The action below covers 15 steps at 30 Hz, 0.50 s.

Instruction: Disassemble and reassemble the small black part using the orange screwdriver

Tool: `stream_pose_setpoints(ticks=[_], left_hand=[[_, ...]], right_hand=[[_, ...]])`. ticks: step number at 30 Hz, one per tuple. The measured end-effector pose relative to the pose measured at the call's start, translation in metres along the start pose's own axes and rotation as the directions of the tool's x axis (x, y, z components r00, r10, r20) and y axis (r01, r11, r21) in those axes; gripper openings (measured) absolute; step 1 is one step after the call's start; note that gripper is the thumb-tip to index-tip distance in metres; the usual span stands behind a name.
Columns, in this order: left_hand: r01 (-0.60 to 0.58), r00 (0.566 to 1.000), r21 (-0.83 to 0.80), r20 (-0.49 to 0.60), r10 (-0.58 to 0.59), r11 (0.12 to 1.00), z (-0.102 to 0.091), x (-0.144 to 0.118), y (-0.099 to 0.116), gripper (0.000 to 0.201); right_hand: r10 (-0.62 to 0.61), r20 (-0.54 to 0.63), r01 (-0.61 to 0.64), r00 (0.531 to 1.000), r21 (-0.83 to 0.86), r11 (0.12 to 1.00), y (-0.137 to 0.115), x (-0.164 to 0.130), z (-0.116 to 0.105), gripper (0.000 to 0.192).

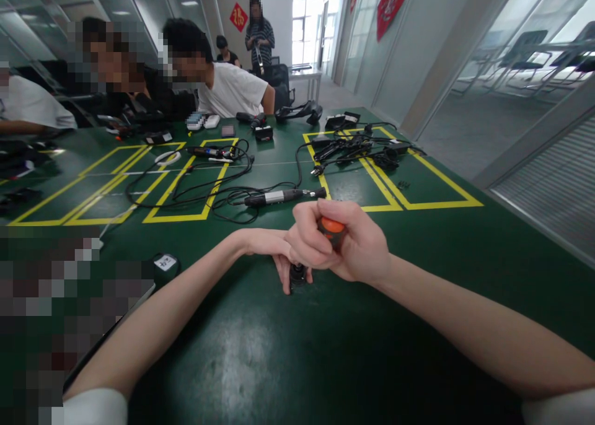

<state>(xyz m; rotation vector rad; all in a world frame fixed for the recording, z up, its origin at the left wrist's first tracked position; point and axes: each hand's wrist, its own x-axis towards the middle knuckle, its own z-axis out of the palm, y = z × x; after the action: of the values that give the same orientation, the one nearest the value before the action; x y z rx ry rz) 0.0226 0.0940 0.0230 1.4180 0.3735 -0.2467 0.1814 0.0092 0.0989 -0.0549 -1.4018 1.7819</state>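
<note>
My right hand [346,242] is closed around a tool with an orange-topped handle [331,227], held upright over the green table [260,350]. Under it my left hand [279,254] pinches a small black part [297,275] that stands on the table, right below the tool. The tool's tip is hidden by my fingers. Just beyond my hands lies a black and silver electric screwdriver [283,196] with its cable.
Yellow tape boxes mark the table. Tangled black cables [199,189] lie at centre, chargers and adapters [357,149] at the far right box. A small black disc with a white label [165,264] sits near left. Several people sit at the far left side.
</note>
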Motion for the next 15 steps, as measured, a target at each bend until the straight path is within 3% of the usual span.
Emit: stream_pose_setpoints(ticks=[9,15], left_hand=[[-0.019,0.996,0.043,-0.082,0.023,0.999,0.0075,-0.0032,0.0084,0.03],[-0.029,0.997,0.062,-0.07,0.033,0.998,0.005,0.0005,0.0077,0.03]], right_hand=[[-0.023,-0.034,0.023,0.999,-0.003,1.0,-0.0022,-0.0009,0.0001,0.028],[0.053,-0.015,-0.054,0.998,-0.057,0.997,-0.001,-0.0024,0.0021,0.054]])
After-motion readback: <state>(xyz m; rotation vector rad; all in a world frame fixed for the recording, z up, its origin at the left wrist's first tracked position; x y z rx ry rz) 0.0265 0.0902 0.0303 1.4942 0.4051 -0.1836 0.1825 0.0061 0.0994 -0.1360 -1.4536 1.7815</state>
